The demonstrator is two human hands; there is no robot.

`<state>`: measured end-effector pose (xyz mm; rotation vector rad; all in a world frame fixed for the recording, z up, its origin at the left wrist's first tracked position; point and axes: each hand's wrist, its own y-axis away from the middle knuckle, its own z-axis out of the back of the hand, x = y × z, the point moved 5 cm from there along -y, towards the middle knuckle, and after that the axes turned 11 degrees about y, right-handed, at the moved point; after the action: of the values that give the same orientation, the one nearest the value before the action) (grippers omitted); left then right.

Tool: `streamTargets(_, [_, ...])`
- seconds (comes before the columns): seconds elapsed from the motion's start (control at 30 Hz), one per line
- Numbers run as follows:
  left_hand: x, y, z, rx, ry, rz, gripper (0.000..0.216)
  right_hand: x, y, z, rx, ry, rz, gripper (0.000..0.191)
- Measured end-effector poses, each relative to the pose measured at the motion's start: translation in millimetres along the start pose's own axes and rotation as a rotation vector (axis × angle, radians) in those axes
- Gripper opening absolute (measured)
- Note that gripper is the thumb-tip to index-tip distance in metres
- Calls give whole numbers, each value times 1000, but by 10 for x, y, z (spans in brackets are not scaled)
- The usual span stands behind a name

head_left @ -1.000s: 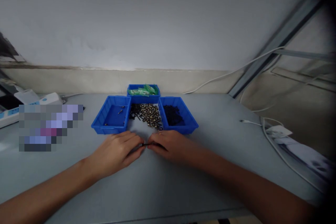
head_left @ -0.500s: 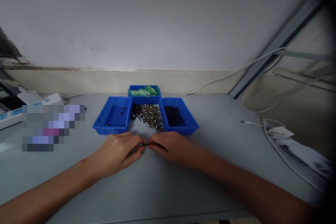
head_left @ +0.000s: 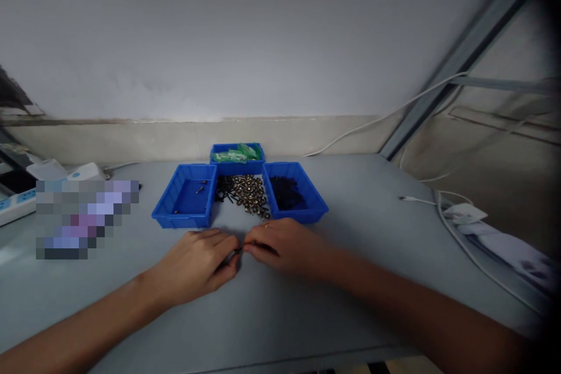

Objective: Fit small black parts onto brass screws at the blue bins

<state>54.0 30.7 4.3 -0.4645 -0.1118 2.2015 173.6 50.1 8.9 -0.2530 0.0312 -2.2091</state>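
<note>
My left hand is closed, thumb and forefinger pinching one end of a small dark, thin part. Opposite it, my right hand is pinched at the other end, fingertips almost meeting the left ones. Most of the part is hidden by the fingers, and its exact kind cannot be made out. Just beyond the hands lies a loose pile of small brass-coloured metal pieces, with thin black pieces along its left side.
A blue bin at left holds a few small metal pieces; another blue bin at right holds many black ones. Behind them, a smaller blue bin contains green plastic packets. White power strips lie left, a white cable right.
Both hands have stayed together at the small part, with the left hand slightly lower in view. The whole scene has shifted a little as the camera moved.
</note>
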Motion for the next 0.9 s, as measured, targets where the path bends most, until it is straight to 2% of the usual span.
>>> streamTargets(0.3, [84,23,15,-4,65,119,14,-50,-1,-70,44,-2,-15,16])
streamTargets(0.5, [66,28,29,-25,200,87,16,-49,-21,-84,50,-45,-7,17])
streamTargets(0.67, [53,31,17,-7,224,43,16,-31,-18,-96,69,-76,2,18])
streamTargets(0.9, [62,31,34,-47,203,29,11,-55,-8,-52,52,-79,-80,17])
